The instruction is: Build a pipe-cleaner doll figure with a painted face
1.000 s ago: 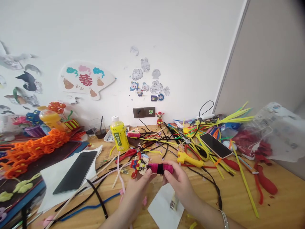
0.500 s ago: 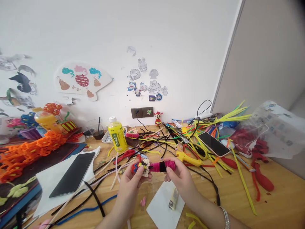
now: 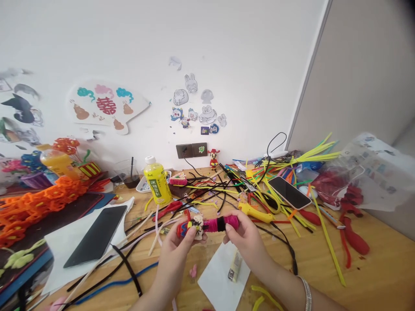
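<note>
The pipe-cleaner doll [image 3: 210, 224] is held above the white paper [image 3: 220, 280] on the worktop [image 3: 311, 263], long axis level, face end pointing left. The left hand's grip [image 3: 175, 255] is clamped on the face end, the right hand's grip [image 3: 246, 242] on the pink end. A lighter [image 3: 235, 266] lies on the paper; well beyond it, a clear cup [image 3: 125, 175] holds dark liquid and a straw.

On my feed I count one left hand [image 3: 173, 254], one right hand [image 3: 246, 242], and one pipe-cleaner doll [image 3: 207, 225] between them. The desk [image 3: 382, 276] carries one dark phone [image 3: 95, 235], one light-edged phone [image 3: 289, 192], one yellow drink bottle [image 3: 157, 185], one lighter [image 3: 235, 265], one clear cup [image 3: 125, 172], and one yellow plastic tool [image 3: 254, 212].
</note>
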The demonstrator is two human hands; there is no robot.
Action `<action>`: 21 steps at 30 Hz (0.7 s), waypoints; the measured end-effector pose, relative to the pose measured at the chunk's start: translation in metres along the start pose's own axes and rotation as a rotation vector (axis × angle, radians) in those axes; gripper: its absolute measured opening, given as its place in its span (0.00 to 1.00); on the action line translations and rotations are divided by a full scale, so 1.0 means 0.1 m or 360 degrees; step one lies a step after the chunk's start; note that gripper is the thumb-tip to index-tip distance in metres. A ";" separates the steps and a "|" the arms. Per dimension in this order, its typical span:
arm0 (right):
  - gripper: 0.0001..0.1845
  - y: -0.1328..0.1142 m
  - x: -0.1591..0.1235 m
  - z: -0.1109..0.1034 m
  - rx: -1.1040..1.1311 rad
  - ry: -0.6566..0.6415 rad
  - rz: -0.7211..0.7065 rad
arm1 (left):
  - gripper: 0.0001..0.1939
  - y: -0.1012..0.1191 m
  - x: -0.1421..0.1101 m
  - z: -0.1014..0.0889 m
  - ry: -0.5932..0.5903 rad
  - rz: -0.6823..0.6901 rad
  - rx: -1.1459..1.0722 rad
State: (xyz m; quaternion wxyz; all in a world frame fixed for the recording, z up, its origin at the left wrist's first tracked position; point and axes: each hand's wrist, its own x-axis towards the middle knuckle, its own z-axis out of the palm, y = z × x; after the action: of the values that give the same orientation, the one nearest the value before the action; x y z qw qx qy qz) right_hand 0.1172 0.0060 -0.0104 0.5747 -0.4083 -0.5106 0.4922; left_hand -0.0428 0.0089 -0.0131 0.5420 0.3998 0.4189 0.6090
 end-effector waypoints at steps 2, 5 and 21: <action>0.08 0.01 0.00 -0.01 -0.0020 0.0012 0.0006 | 0.17 0.00 0.00 0.00 0.0009 -0.0018 -0.0021; 0.09 0.02 0.01 -0.02 -0.0037 -0.0005 0.0000 | 0.16 0.01 0.01 0.03 -0.0010 -0.0106 -0.0055; 0.08 0.04 0.02 -0.04 -0.0270 -0.0054 -0.0143 | 0.12 0.10 0.01 0.08 -0.0033 -0.0211 -0.0103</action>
State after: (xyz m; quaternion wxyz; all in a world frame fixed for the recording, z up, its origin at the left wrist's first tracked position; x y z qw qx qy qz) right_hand 0.1211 0.0085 -0.0142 0.5508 -0.4239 -0.5779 0.4277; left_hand -0.0386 0.0097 -0.0009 0.5982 0.3597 0.4190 0.5807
